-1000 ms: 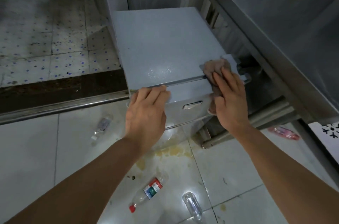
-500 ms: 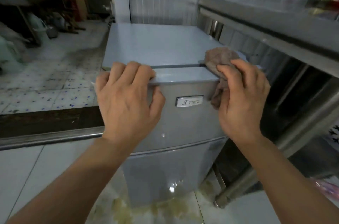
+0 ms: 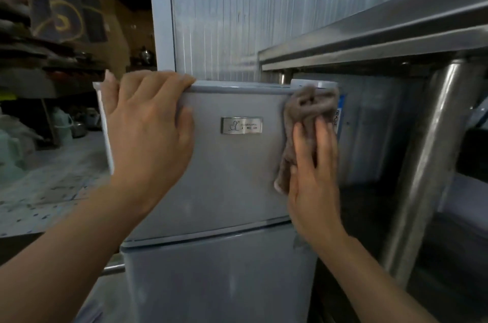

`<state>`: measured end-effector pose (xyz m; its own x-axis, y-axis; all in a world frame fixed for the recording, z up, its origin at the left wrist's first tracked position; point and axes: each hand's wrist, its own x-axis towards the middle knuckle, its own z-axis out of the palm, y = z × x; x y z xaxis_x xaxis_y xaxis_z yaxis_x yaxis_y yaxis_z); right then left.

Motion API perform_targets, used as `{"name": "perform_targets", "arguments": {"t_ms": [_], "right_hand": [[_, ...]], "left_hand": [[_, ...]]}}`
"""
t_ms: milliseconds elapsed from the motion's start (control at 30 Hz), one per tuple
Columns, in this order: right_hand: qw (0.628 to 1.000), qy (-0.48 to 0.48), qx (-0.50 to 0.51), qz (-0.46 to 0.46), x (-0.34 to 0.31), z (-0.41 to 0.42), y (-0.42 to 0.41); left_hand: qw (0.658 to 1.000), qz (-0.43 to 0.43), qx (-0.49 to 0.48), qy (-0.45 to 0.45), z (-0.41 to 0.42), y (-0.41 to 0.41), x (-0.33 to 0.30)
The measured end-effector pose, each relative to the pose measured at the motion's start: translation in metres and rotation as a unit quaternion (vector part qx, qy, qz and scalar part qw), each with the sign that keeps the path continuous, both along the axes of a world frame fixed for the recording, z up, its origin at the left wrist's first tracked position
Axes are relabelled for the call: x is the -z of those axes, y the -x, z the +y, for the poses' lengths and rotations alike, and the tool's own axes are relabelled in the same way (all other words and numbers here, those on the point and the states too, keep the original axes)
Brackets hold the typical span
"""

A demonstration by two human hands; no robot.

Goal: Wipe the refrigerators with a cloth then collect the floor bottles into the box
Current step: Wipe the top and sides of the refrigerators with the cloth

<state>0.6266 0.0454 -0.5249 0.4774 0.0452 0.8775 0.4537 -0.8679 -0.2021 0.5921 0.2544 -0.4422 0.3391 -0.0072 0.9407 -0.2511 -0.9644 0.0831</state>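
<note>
A small pale grey two-door refrigerator [image 3: 219, 177] fills the middle of the view, its upper door facing the camera with a rectangular silver maker's plate [image 3: 241, 125] near the top. The left hand [image 3: 150, 135] hooks its fingers over the top edge of that upper door at the left corner, thumb spread flat against the door face, so the grip is curled round the door's rim. The right hand [image 3: 311, 164] lies with straight fingers against the right edge of the door, pressing a crumpled brown-grey cloth [image 3: 303, 121] to the metal; the cloth bunches above the fingertips up to the top right corner and hangs a little below the palm.

Just to the right stands a stainless steel surface [image 3: 369, 40] on a thick round steel leg [image 3: 427, 164], close beside the refrigerator's side, leaving only a narrow dark gap there. Behind the refrigerator rises a ribbed white panel wall [image 3: 224, 18] with a white upright frame post [image 3: 161, 10]. To the left, a dim room opens with cluttered dark shelves [image 3: 39, 53] and a speckled tile floor [image 3: 47, 190].
</note>
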Motion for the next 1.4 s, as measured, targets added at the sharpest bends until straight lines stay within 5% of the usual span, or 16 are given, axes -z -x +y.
{"name": "perform_targets", "arguments": {"t_ms": [367,567,933,1200,1300,1400], "right_hand": [[0.997,-0.043,0.052,-0.024,-0.048,-0.011,-0.026],[0.99,-0.139,0.024,-0.007,0.009,-0.013,-0.027],[0.989,-0.082,0.089,0.084,0.119,-0.021,0.014],[0.961,-0.273,0.043,0.013,0.06,0.046,0.018],[0.979,-0.202,-0.025,0.002,0.071,0.103,0.032],[0.995,-0.034,-0.085,-0.038,0.09,0.116,0.037]], "left_hand": [[1.0,0.016,-0.002,-0.008,-0.006,0.002,0.004],[1.0,0.009,0.01,-0.001,-0.008,0.0,0.008],[0.995,0.09,-0.004,-0.052,-0.01,0.022,0.045],[0.99,0.121,-0.059,-0.03,0.037,0.042,0.074],[0.989,0.135,-0.048,-0.043,0.045,0.043,0.083],[0.989,0.137,-0.023,-0.044,0.048,0.042,0.088]]}}
